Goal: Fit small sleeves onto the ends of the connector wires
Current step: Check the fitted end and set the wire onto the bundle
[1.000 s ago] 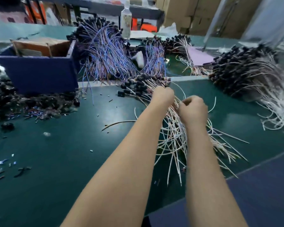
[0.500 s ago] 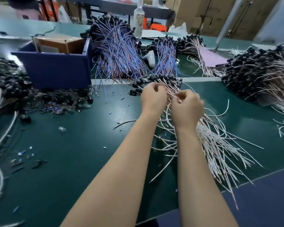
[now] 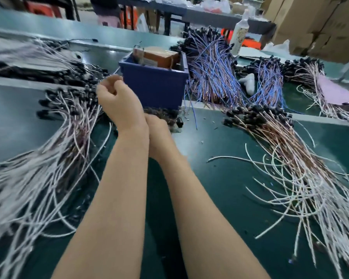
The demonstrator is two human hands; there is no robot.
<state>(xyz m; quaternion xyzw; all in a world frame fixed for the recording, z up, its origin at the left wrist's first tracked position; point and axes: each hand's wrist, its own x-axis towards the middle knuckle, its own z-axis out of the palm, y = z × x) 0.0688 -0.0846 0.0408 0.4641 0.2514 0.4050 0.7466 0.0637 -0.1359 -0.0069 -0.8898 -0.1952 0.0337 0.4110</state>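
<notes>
My left hand (image 3: 117, 101) hovers over the black-tipped ends of a big pile of white connector wires (image 3: 69, 125) on the left. Its fingers are curled and I see no wire in them. My right hand (image 3: 159, 133) lies just behind the left wrist and reaches to a heap of small black sleeves (image 3: 167, 115) in front of the blue bin (image 3: 153, 87). Its fingers are hidden. A second pile of white wires (image 3: 286, 150) with black ends fans out on the right.
The green table mat (image 3: 220, 198) holds loose stray wires. Bundles of blue and purple wires (image 3: 212, 73) lie behind the bin. A plastic bottle (image 3: 239, 35), a pink sheet (image 3: 334, 93) and cardboard boxes (image 3: 314, 21) stand further back.
The view has swung left. Both hands left the right-hand wire pile: the left moved over the left pile, the right went to the sleeve heap by the bin.
</notes>
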